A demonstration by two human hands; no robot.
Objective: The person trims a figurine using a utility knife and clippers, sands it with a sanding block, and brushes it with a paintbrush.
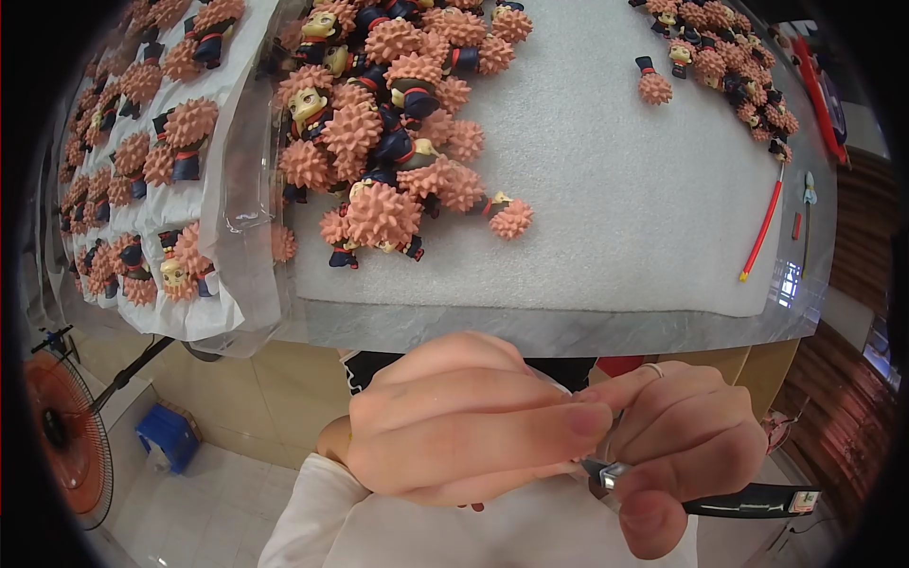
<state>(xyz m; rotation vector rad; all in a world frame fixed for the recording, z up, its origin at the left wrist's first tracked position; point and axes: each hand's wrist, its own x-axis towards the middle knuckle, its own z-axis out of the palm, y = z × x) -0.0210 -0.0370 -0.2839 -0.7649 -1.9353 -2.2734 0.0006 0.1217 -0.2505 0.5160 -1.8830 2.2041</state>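
Note:
Both hands are held close together in front of the table's near edge. My left hand (473, 421) is closed, its fingers pressed together, and what it holds, if anything, is hidden behind them. My right hand (686, 435) is wrapped round a tool with a black handle (748, 501) and a short metal part (611, 472), whose tip points at my left fingertips. On the white foam sheet (606, 218) beyond lies a pile of small figures (383, 213) with spiky pink hair and dark clothes.
Rows of similar figures (189, 123) lie in a lined plastic tray (251, 189) at the left. More figures (710, 62) lie at the back right, near a thin red-handled brush (762, 232). A fan (66, 426) and blue stool (169, 437) stand below left.

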